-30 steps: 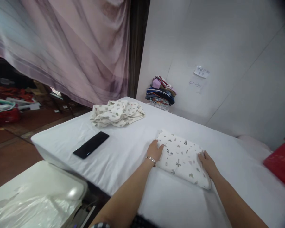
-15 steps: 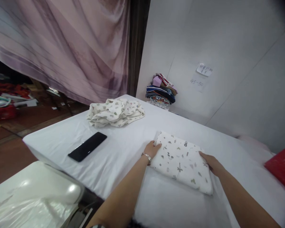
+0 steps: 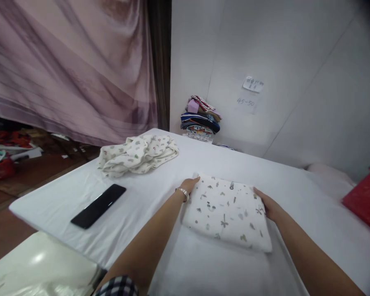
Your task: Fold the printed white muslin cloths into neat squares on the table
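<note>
A folded white cloth [image 3: 225, 209] with small printed motifs lies flat on the white-covered table [image 3: 209, 263]. My left hand [image 3: 189, 185], with a silver bracelet at the wrist, grips its far left edge; the thumb shows on top and the other fingers are partly hidden. At the right edge my right hand [image 3: 267, 203] holds the far right side, its fingers partly tucked beneath the fabric. A crumpled printed cloth [image 3: 138, 155] rests farther back on the left. Between it and the table's left edge lies a black phone [image 3: 98, 205].
Against the white wall stands a stack of folded fabrics [image 3: 200, 119]. Paper notes [image 3: 253, 84] are stuck on the wall. A red item [image 3: 365, 199] sits at the right edge. At lower left is a pale glossy surface [image 3: 40, 263]; a pink curtain [image 3: 111, 70] hangs behind.
The view has shifted a little to the right, so most things appear farther left. Both hands stay at the sides of the folded cloth, with the left hand nearer its upper corner.
</note>
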Available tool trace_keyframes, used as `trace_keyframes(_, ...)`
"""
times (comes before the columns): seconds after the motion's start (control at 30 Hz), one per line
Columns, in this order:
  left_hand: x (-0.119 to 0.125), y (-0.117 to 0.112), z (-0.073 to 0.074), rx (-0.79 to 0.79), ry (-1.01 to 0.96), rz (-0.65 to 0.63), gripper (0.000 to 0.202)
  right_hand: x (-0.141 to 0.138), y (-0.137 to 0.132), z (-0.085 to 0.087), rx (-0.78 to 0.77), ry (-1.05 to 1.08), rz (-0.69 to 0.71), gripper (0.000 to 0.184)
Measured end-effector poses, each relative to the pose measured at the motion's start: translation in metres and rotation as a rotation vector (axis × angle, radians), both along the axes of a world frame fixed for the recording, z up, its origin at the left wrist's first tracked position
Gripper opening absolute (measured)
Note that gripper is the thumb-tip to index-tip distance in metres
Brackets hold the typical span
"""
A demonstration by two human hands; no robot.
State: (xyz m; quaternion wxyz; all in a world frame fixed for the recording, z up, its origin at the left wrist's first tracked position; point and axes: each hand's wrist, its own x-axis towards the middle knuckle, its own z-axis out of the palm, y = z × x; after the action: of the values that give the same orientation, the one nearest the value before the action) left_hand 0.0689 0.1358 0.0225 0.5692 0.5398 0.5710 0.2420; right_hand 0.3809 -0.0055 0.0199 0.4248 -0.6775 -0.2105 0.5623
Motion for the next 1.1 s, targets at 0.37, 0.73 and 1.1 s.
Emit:
trace_keyframes(0.37,0.024,0.027,0.018,-0.159,-0.112,-0.175,0.045,-0.004,0.004,0.018,0.118,0.103,0.026,0.035)
trace_keyframes(0.73,0.012,0.047,0.151,0.455,-0.366,-0.362,0.046,0.032,0.018,0.136,0.684,-0.435,-0.004,0.081)
trace_keyframes(1.1,-0.048,-0.038,0.072,1.266,0.273,-0.676,0.057,-0.009,-0.061,0.049,0.884,-1.450,0.392,0.038)
